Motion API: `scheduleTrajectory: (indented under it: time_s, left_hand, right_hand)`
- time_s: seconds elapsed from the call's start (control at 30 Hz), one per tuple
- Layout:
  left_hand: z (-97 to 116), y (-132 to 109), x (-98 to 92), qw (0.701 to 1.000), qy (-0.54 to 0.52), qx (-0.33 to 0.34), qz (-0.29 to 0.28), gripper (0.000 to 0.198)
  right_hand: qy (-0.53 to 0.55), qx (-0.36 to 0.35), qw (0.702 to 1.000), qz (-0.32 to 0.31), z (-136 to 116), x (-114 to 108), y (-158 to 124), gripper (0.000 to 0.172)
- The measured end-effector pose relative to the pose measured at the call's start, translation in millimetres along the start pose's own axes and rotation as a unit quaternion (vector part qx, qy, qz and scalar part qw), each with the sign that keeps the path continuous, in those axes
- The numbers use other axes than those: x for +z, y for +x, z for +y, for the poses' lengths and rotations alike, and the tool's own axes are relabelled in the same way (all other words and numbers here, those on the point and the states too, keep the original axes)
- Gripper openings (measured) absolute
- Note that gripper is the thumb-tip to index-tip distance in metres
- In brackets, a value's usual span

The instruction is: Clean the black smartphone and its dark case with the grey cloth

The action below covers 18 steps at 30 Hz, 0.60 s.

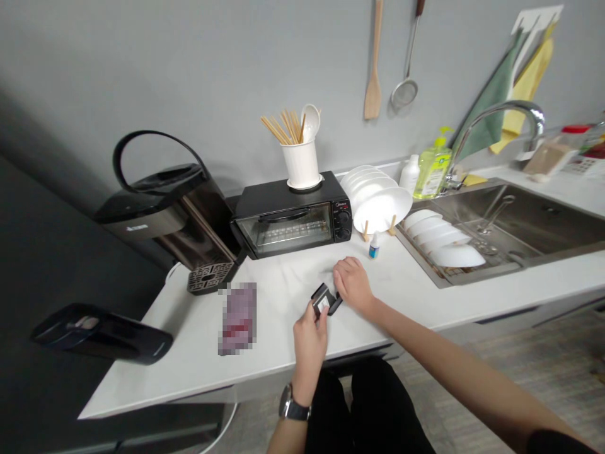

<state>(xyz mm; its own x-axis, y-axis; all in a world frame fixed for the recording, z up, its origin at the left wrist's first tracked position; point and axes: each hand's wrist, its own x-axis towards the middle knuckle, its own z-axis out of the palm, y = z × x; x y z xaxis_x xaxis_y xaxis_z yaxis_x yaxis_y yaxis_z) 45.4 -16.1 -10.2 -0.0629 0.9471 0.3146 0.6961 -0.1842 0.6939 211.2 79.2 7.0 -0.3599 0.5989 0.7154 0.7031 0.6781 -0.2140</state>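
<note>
My left hand [309, 334], with a watch [293, 405] on its wrist, pinches a small black holder-like piece with a white label [323, 303] just over the counter. Its exact kind does not show. My right hand [352, 284] is closed at the right end of this piece, fingers curled down; what they grip, if anything, is hidden. Beyond the right hand stands a small white bottle with a blue label [374, 247]. A blurred purple packet [239, 318] lies to the left of my left hand.
A toaster oven [293, 217] carries a white pot of chopsticks [301, 162]. Left are a black dispenser machine [174, 214] and a dark cylindrical object [108, 334]. Plates [375, 205] stand in a rack; bowls [439, 236] sit by the sink [534, 217]. The counter [189, 372] ends near my legs.
</note>
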Motion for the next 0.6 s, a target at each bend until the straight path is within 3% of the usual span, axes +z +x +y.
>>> scheduleTrajectory:
  time_s: [0.13,0.23,0.27,0.37,0.43,0.53,0.6]
  left_hand:
    - [-9.0,-0.7,3.3,0.998,0.044,0.045,0.025,0.023]
    - [-10.0,-1.7,3.2,0.996,0.058,0.063,0.036,0.024]
    - [-8.5,-2.1,2.6,0.997,0.053,0.054,0.032,0.022]
    - [-1.8,-3.4,0.1,0.999,0.025,0.023,0.01,0.026]
    - [1.3,-4.0,-0.7,1.0,0.015,0.017,0.001,0.032]
    - [-1.0,-4.5,1.0,1.0,0.014,0.024,0.006,0.031]
    - [-6.5,-4.8,3.7,0.999,0.035,0.038,0.016,0.027]
  right_hand:
    - [0.084,-0.142,0.985,-0.047,-49.4,8.8,-10.7,0.024]
    - [0.085,-0.239,0.964,-0.081,-32.6,11.3,-4.8,0.026]
    - [0.069,-0.237,0.966,-0.08,-17.1,10.6,-1.0,0.027]
    - [0.033,-0.146,0.988,-0.037,31.7,4.5,8.9,0.038]
    - [0.018,-0.08,0.997,-0.011,45.3,-0.2,10.1,0.041]
    - [0.011,-0.032,0.999,0.0,21.5,-2.9,0.8,0.039]
    - [0.037,-0.062,0.997,-0.02,-10.5,-1.2,-7.9,0.034]
